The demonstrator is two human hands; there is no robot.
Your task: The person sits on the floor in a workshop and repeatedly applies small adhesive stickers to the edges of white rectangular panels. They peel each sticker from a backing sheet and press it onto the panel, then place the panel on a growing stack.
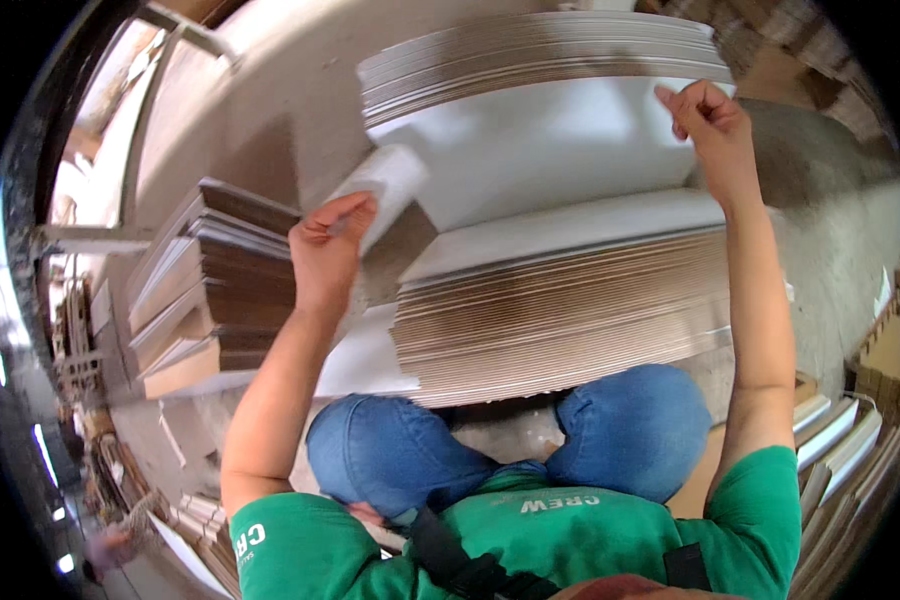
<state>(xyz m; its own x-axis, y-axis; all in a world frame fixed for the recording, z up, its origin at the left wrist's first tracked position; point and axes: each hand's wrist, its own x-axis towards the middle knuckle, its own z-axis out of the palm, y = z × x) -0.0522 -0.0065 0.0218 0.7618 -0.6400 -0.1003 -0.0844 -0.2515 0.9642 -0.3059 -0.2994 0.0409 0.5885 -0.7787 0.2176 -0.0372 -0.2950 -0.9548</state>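
My left hand (332, 240) is closed in a pinch at a small white flap-like piece (398, 178), which is blurred. My right hand (710, 125) is raised over the right end of a large white cardboard sheet (540, 145), its fingers curled together; what they hold, if anything, cannot be made out. Behind that sheet leans a far stack of cardboard sheets (530, 55), seen edge-on. Close to my knees lies a near stack of cardboard (570, 310), brown edges toward me, with a white face (580, 228) on top.
Left of my left forearm stands another pile of folded cardboard (235, 290). A white sheet (365, 355) lies beside my left knee. More cardboard pieces (840, 450) are stacked at the lower right. A metal frame (135, 140) rises at the far left above the concrete floor (280, 70).
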